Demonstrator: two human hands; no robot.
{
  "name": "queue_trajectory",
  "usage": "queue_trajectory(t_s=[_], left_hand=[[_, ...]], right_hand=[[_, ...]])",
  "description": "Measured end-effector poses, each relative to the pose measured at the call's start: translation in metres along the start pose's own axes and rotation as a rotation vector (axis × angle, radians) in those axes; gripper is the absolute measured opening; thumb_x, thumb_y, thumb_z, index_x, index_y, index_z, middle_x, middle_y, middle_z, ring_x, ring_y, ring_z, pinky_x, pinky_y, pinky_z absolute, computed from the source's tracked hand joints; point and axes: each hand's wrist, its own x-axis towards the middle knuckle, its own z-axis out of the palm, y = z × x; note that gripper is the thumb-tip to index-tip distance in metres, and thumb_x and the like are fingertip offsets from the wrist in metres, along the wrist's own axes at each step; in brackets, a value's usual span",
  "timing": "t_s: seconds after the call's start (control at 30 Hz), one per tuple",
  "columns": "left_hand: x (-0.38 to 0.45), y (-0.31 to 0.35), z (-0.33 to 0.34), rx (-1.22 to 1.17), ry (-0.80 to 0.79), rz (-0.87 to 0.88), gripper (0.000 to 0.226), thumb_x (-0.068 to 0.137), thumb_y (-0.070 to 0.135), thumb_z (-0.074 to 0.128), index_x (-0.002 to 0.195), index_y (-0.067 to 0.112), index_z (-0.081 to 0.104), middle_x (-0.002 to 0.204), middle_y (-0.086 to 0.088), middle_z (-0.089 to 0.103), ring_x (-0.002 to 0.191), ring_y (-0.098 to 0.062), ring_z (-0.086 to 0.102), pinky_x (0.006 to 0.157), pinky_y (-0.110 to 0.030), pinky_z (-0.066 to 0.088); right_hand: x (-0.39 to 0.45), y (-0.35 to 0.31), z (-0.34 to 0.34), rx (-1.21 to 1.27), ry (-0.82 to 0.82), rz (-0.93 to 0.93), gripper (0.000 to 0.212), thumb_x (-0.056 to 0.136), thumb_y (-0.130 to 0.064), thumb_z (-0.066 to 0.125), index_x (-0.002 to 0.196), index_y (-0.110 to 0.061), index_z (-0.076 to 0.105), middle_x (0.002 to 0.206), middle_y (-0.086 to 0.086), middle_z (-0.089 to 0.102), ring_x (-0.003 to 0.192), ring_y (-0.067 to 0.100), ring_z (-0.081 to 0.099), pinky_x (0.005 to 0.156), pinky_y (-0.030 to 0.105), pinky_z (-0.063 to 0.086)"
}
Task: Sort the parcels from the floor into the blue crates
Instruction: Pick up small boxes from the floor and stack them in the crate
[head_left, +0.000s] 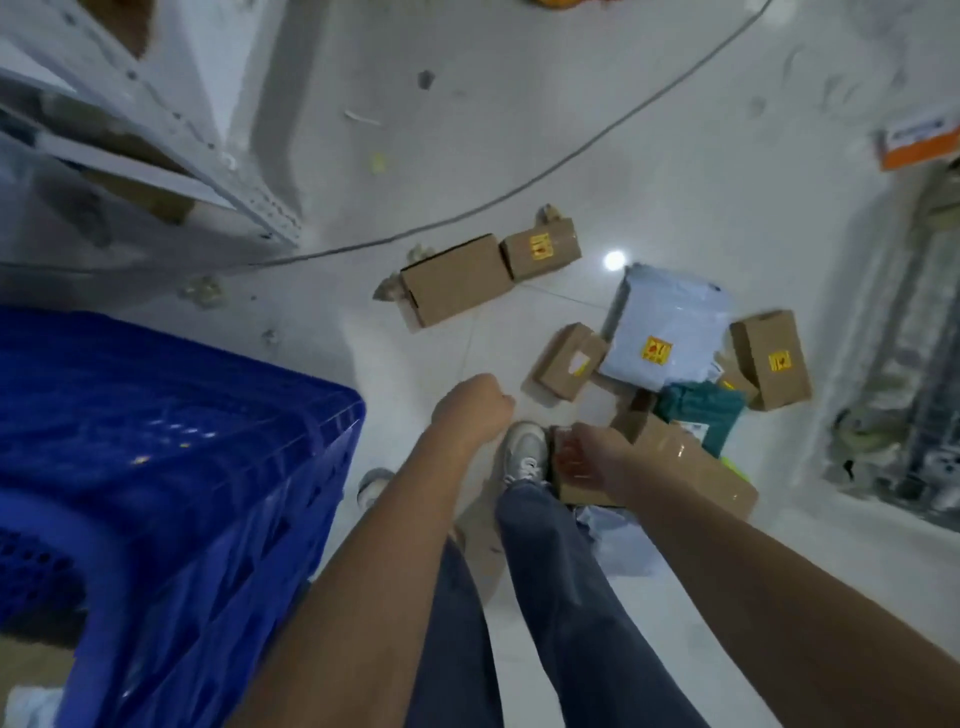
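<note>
Several parcels lie on the pale floor: a large brown box (457, 280), a small brown box with a yellow sticker (540, 249), another small box (569, 361), a pale poly mailer (670, 332), a stickered brown box (771, 358), a teal bag (711, 410) and a taped brown box (696, 467). A blue crate (182, 441) stands at the lower left. My left hand (472, 410) hangs above the floor, its fingers curled, and holds nothing. My right hand (587, 457) hovers over the taped box's left end with fingers spread; motion blur hides whether it touches.
A grey metal shelf (156, 156) rises at the upper left, and a second rack (909, 364) stands at the right. A dark cable (519, 192) curves across the floor behind the parcels. My shoe (524, 452) stands beside the taped box. Paper scraps (202, 291) litter the floor.
</note>
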Motion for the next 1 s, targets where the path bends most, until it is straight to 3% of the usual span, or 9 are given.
queue_trajectory(t_s=[0.17,0.27,0.37,0.5,0.67,0.8,1.0], left_hand=[[0.048,-0.005,0.025,0.214,-0.098,-0.185,0.034,0.096,0.018,0.036,0.116,-0.003,0.053,0.12,-0.02,0.058,0.108,-0.034,0.056,0.09,-0.036,0.045],[0.074,0.003,0.037,0.302,-0.094,-0.183,0.031,0.095,0.018,0.036,0.114,0.0,0.053,0.119,-0.017,0.058,0.107,-0.031,0.056,0.086,-0.033,0.042],[0.101,0.016,0.046,0.352,-0.089,-0.148,0.031,0.096,0.019,0.035,0.118,0.004,0.05,0.121,-0.014,0.056,0.108,-0.029,0.054,0.088,-0.032,0.041],[0.149,0.036,0.06,0.31,-0.069,-0.065,0.032,0.096,0.024,0.04,0.124,0.012,0.049,0.123,-0.012,0.058,0.108,-0.029,0.056,0.087,-0.031,0.042],[0.211,0.047,0.094,0.254,-0.141,0.04,0.044,0.093,0.027,0.046,0.135,0.016,0.043,0.126,-0.013,0.058,0.113,-0.029,0.055,0.092,-0.032,0.041],[0.264,0.035,0.132,0.142,-0.165,0.003,0.053,0.091,0.029,0.051,0.14,0.013,0.038,0.135,-0.015,0.05,0.121,-0.03,0.051,0.096,-0.033,0.039],[0.322,0.006,0.173,0.008,-0.131,-0.006,0.064,0.085,0.023,0.062,0.141,0.011,0.035,0.14,-0.013,0.043,0.125,-0.028,0.047,0.096,-0.034,0.041]], right_hand=[[0.039,-0.019,-0.043,-0.132,-0.004,-0.146,0.022,0.095,-0.012,0.042,0.075,-0.007,0.05,0.066,0.011,0.055,0.058,0.023,0.053,0.054,0.027,0.045],[0.066,-0.03,-0.061,-0.113,-0.014,-0.214,0.014,0.094,-0.011,0.044,0.087,-0.004,0.053,0.066,0.01,0.056,0.058,0.022,0.053,0.056,0.029,0.043],[0.091,-0.034,-0.066,-0.18,-0.043,-0.248,0.016,0.094,-0.013,0.043,0.086,-0.007,0.055,0.067,0.007,0.056,0.06,0.019,0.052,0.055,0.027,0.043],[0.135,-0.036,-0.07,-0.143,-0.043,-0.215,0.016,0.094,-0.014,0.042,0.085,-0.007,0.053,0.072,0.01,0.058,0.065,0.022,0.054,0.061,0.031,0.047],[0.194,-0.035,-0.057,-0.056,0.068,-0.211,0.028,0.093,-0.021,0.046,0.112,-0.002,0.052,0.101,0.014,0.057,0.104,0.035,0.058,0.093,0.049,0.048],[0.247,-0.028,-0.038,0.043,0.121,-0.147,0.046,0.092,-0.026,0.048,0.131,-0.004,0.043,0.125,0.015,0.054,0.113,0.032,0.053,0.098,0.048,0.045],[0.313,-0.019,-0.023,0.258,0.146,-0.09,0.044,0.093,-0.02,0.046,0.134,-0.005,0.037,0.123,0.014,0.051,0.105,0.029,0.052,0.094,0.043,0.048]])
